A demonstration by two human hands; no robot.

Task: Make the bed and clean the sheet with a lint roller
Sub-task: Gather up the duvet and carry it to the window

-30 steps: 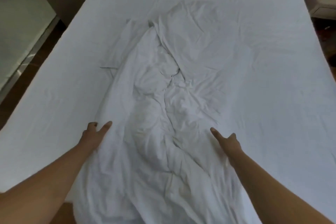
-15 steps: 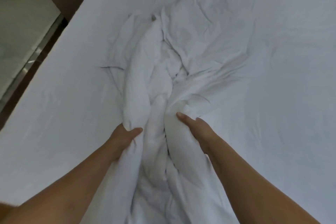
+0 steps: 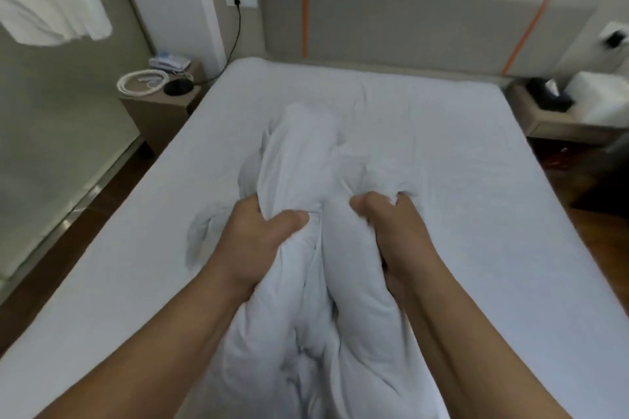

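Note:
A white duvet (image 3: 306, 160) lies bunched in a long heap down the middle of the bed, over the fitted white sheet (image 3: 459, 160). My left hand (image 3: 253, 238) grips a thick fold on the heap's left side, thumb across the top. My right hand (image 3: 391, 231) grips the fold beside it, fingers dug into the fabric. Both hands hold the near part of the heap raised off the mattress. No lint roller is in view.
A grey headboard (image 3: 408, 24) with orange stripes runs along the far wall. A nightstand (image 3: 160, 102) at the left carries a coiled white hose and a dark object. Another nightstand (image 3: 558, 119) at the right holds a tissue box and a white bundle. Wooden floor flanks the bed.
Both hands went from resting spread on the duvet's sides to gripping gathered folds and lifting them. My head tilted up, bringing the headboard and nightstands into view.

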